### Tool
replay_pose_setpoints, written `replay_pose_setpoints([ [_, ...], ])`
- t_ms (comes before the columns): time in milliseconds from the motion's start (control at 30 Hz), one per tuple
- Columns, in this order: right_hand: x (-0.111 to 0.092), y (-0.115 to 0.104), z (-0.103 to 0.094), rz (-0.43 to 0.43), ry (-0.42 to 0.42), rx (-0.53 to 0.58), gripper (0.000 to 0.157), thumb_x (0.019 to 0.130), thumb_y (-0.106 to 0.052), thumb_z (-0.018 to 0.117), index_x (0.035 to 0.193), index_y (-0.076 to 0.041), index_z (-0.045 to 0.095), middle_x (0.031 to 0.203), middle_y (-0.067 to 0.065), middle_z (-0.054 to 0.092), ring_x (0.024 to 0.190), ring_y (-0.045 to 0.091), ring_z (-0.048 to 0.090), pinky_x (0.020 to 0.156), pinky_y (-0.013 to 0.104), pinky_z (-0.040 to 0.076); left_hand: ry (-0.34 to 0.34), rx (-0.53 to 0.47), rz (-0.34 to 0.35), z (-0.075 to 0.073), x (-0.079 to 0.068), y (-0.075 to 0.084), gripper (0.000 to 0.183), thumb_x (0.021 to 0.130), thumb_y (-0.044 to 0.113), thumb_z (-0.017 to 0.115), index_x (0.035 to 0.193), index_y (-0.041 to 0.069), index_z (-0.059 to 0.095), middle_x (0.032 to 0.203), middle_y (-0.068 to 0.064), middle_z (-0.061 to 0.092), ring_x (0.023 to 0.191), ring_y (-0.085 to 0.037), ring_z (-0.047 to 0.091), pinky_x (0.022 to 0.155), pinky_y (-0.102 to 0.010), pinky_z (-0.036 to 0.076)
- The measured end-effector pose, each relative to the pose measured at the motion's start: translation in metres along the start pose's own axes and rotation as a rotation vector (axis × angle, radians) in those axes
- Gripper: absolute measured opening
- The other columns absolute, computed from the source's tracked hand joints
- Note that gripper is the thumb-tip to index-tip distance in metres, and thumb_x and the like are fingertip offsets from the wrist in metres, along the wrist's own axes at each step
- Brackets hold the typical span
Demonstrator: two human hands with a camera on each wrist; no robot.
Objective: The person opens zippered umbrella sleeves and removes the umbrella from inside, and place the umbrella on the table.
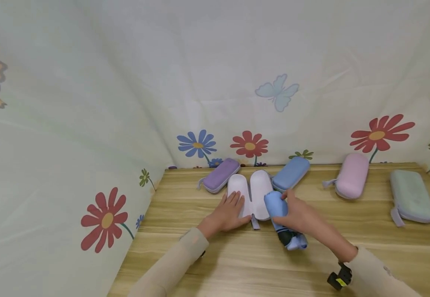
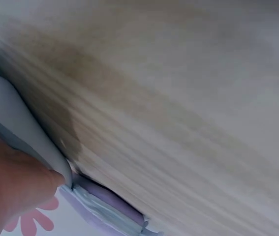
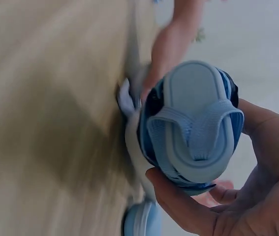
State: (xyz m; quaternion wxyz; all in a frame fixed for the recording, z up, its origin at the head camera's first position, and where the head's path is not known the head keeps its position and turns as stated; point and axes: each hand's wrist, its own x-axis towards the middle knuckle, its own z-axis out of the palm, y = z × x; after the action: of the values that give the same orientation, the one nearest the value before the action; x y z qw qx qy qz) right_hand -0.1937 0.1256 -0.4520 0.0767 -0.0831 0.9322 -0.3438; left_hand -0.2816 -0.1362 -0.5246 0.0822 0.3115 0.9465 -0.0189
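Note:
A zip case (image 1: 261, 192) with a white lining lies unfolded on the table, its two halves side by side and its zip tab toward me. My left hand (image 1: 229, 212) rests flat on the left half with its fingers extended. In my right hand (image 1: 301, 214) is a small folded blue umbrella (image 1: 276, 205), gripped between thumb and fingers at the right half's edge. The right wrist view shows the umbrella's flat oval handle end (image 3: 193, 83) and its light blue strap (image 3: 205, 130). In the left wrist view, the outside of the case half (image 2: 26, 118) appears beside the hand.
Closed zip cases lie around: purple (image 1: 222, 175) at back left, blue (image 1: 292, 173) behind the umbrella, pink (image 1: 353, 175) and pale green (image 1: 412, 196) to the right. A flower-printed cloth (image 1: 215, 103) hangs behind the wooden table (image 1: 244, 264) and along its left side.

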Motion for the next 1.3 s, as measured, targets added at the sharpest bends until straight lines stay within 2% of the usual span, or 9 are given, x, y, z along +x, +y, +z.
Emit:
replay_pose_setpoints([
  [133,-0.017,-0.005,0.014,-0.033,-0.043,-0.036,0.073,0.078,-0.033,0.085,0.131,-0.002,0.045,0.095,0.01,0.064,0.074,0.019,0.058,0.061,0.035,0.048,-0.019,0.005,-0.018,-0.001,0.007,0.001,0.089,0.101,0.069,0.031,0.161,0.004,0.026,0.168,-0.016,0.018,0.156,-0.03,0.014,0.124,-0.052,0.009],
  [233,-0.026,-0.009,0.025,-0.048,-0.08,-0.025,0.071,0.076,-0.031,0.088,0.128,-0.005,0.047,0.096,0.009,0.064,0.077,0.019,0.058,0.064,0.037,0.05,-0.034,0.008,-0.026,-0.002,0.011,0.002,0.089,0.101,0.07,0.031,0.161,0.004,0.025,0.168,-0.016,0.018,0.156,-0.03,0.013,0.124,-0.052,0.008],
  [367,-0.03,-0.011,0.039,-0.051,-0.101,-0.027,0.074,0.074,-0.03,0.089,0.13,-0.006,0.046,0.103,0.012,0.064,0.081,0.02,0.06,0.067,0.04,0.052,-0.033,0.025,-0.031,-0.004,0.014,0.002,0.089,0.1,0.071,0.031,0.161,0.006,0.027,0.168,-0.015,0.02,0.156,-0.029,0.016,0.124,-0.052,0.011],
  [567,-0.028,-0.012,0.055,-0.022,-0.1,-0.123,0.078,0.074,-0.032,0.088,0.132,-0.005,0.043,0.115,0.022,0.061,0.084,0.027,0.063,0.065,0.046,0.053,-0.058,0.02,-0.033,-0.006,0.016,0.002,0.089,0.101,0.071,0.031,0.162,0.007,0.024,0.169,-0.014,0.017,0.156,-0.029,0.014,0.124,-0.052,0.011],
  [767,-0.027,-0.013,0.054,0.021,-0.121,-0.176,0.079,0.077,-0.034,0.087,0.133,-0.002,0.042,0.116,0.029,0.058,0.077,0.031,0.063,0.061,0.047,0.052,-0.075,0.017,-0.034,-0.009,0.014,0.0,0.088,0.101,0.071,0.03,0.163,0.008,0.022,0.169,-0.013,0.015,0.157,-0.027,0.012,0.124,-0.051,0.011],
  [867,-0.026,-0.006,0.045,0.044,-0.131,-0.187,0.08,0.078,-0.035,0.085,0.135,0.001,0.041,0.115,0.03,0.057,0.077,0.032,0.063,0.061,0.047,0.052,-0.083,0.011,-0.021,-0.01,0.011,-0.001,0.088,0.101,0.07,0.03,0.163,0.008,0.022,0.169,-0.013,0.015,0.157,-0.027,0.011,0.125,-0.051,0.009],
  [967,-0.023,0.008,0.035,0.056,-0.101,-0.183,0.08,0.08,-0.034,0.084,0.135,0.005,0.04,0.111,0.03,0.057,0.079,0.033,0.063,0.064,0.048,0.053,-0.093,0.02,0.005,-0.009,0.003,-0.002,0.087,0.102,0.068,0.033,0.162,0.007,0.022,0.169,-0.014,0.015,0.157,-0.028,0.011,0.124,-0.052,0.009],
  [1167,-0.009,0.033,0.018,0.054,-0.005,-0.158,0.077,0.081,-0.033,0.081,0.131,0.009,0.039,0.103,0.029,0.057,0.08,0.034,0.062,0.067,0.049,0.052,-0.118,0.072,0.066,-0.011,-0.024,-0.003,0.088,0.101,0.068,0.035,0.162,0.006,0.024,0.168,-0.015,0.017,0.156,-0.029,0.013,0.124,-0.052,0.01],
  [1300,0.003,0.035,0.015,0.051,0.009,-0.155,0.077,0.081,-0.034,0.081,0.13,0.009,0.04,0.102,0.03,0.057,0.081,0.034,0.061,0.067,0.049,0.052,-0.13,0.102,0.072,-0.014,-0.044,-0.001,0.088,0.1,0.068,0.038,0.161,0.005,0.027,0.167,-0.016,0.021,0.156,-0.03,0.016,0.124,-0.052,0.011],
])
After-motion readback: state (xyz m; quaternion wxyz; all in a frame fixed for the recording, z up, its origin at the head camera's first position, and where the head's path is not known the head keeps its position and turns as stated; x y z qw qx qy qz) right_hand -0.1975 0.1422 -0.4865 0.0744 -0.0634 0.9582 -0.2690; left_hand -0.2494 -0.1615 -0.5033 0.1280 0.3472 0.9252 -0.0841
